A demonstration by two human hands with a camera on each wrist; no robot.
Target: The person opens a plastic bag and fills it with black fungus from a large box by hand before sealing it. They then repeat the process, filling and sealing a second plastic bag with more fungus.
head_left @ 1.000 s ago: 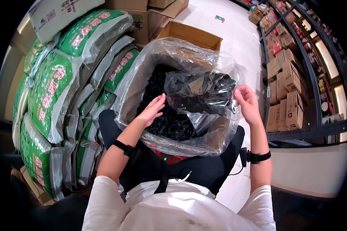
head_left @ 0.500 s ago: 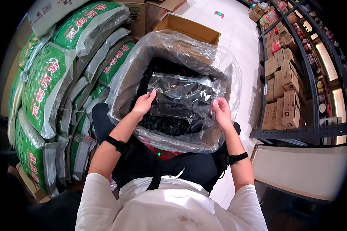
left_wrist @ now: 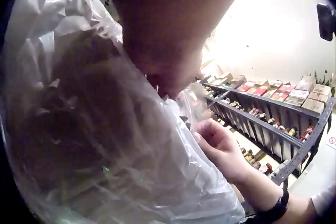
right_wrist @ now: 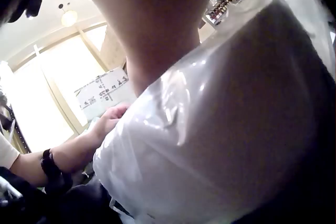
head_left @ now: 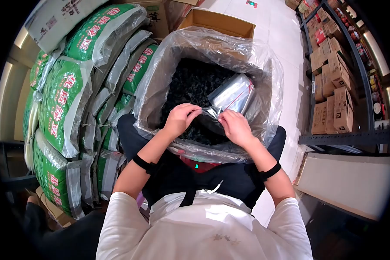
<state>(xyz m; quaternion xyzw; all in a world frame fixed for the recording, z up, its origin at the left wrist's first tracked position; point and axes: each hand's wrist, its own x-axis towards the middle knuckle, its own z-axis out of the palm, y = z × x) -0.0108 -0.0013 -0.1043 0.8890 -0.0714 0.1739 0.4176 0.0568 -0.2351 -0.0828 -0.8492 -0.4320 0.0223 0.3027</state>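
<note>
A carton lined with clear plastic [head_left: 149, 93] stands between the person's knees, holding loose black pieces [head_left: 190, 82]. Over its near half, the left hand [head_left: 180, 120] and the right hand [head_left: 237, 126] pinch the edge of a clear plastic bag [head_left: 210, 112] between thumbs and fingers, close together. Beyond the right hand, a stack of silvery clear bags [head_left: 233, 94] with a red band lies on the right side of the carton. In the left wrist view the liner [left_wrist: 105, 129] fills much of the picture, and the right hand [left_wrist: 223, 148] shows past it.
Green and white sacks [head_left: 60, 99] are piled at the left, with a white package [head_left: 65, 21] on top. An open cardboard box [head_left: 221, 24] stands behind the lined carton. Shelving with brown boxes [head_left: 333, 110] runs along the right.
The hands have come together toward the carton's near side, from wide apart on the bag. The clear bag is no longer spread between them, and the silvery stack now shows.
</note>
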